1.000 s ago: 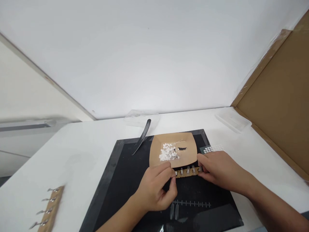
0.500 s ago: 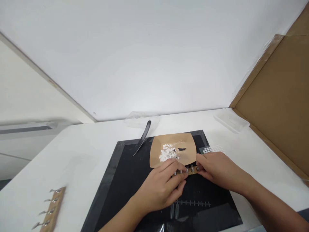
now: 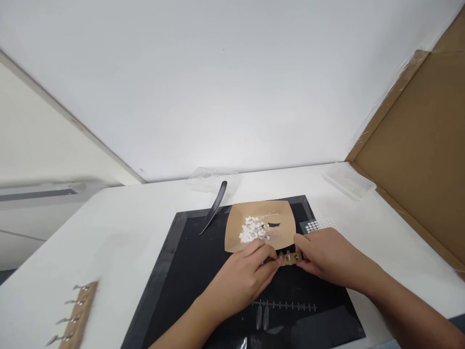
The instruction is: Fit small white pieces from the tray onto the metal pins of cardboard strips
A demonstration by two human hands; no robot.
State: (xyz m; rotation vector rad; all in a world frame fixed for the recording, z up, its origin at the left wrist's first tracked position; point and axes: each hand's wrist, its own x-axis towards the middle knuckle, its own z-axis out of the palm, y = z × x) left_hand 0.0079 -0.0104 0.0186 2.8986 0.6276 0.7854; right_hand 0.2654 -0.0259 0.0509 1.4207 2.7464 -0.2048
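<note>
A short wooden strip [image 3: 288, 259] with small clear pieces standing on it lies between my hands, over the black mat. My left hand [image 3: 247, 271] has its fingers closed on the strip's left part and hides that end. At the right end, my right hand [image 3: 319, 249] pinches the strip between thumb and fingers. Just beyond them sits a tan paper tray [image 3: 285, 213] with a pile of small white dots [image 3: 253, 230] and a dark scrap [image 3: 273, 224]. Nearer me, a clear comb-like strip [image 3: 290, 306] with two clear nail-shaped tips [image 3: 266, 318] lies on the mat.
A dark curved file [image 3: 216, 203] crosses the back edge of the black mat [image 3: 196, 266]. Another wooden strip with metal clips [image 3: 78, 315] lies at left. A sheet of white dots [image 3: 316, 225], clear tray [image 3: 348, 182] and plastic bag [image 3: 210, 179] lie further back. Cardboard [image 3: 417, 145] stands at right.
The fingers of my left hand have drawn closer together and cover more of the wooden strip. My right hand has barely moved, still at the strip's right end.
</note>
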